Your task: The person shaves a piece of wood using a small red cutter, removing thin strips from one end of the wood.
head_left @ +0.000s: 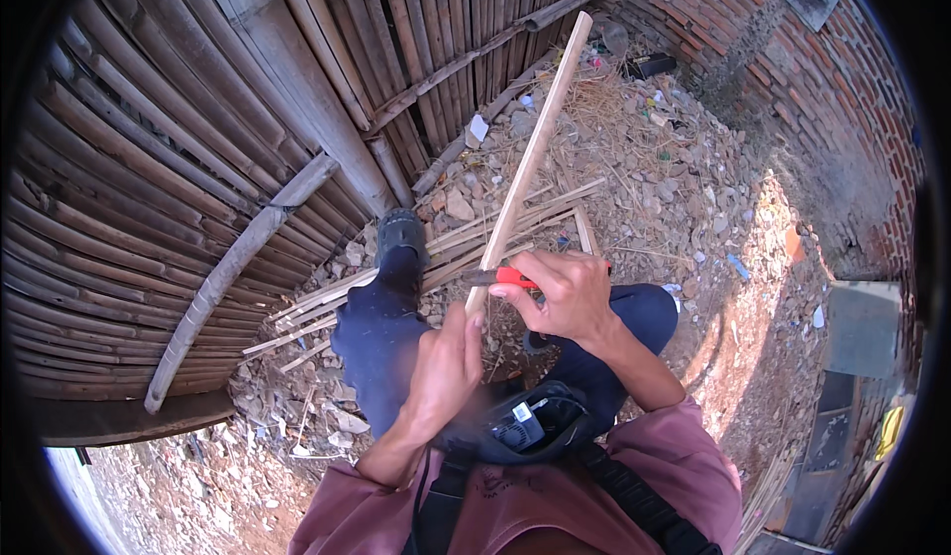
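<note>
A long, pale strip of wood or bamboo (536, 149) slants up and away from me, its near end in my left hand (444, 362). The fingers of that hand are closed around the end, over my left knee. My right hand (565, 297) grips a knife by its red handle (515, 277). The dark blade (477, 278) lies across the strip just beyond my left fingers and touches it. Most of the handle is hidden in my right fist.
Several thin pale strips (535, 220) lie on the rubble ground (654, 198) by my boot (401, 236). A bamboo wall (149, 159) stands close on the left, a brick wall (822, 89) at the right. An open black pouch (535, 426) sits at my waist.
</note>
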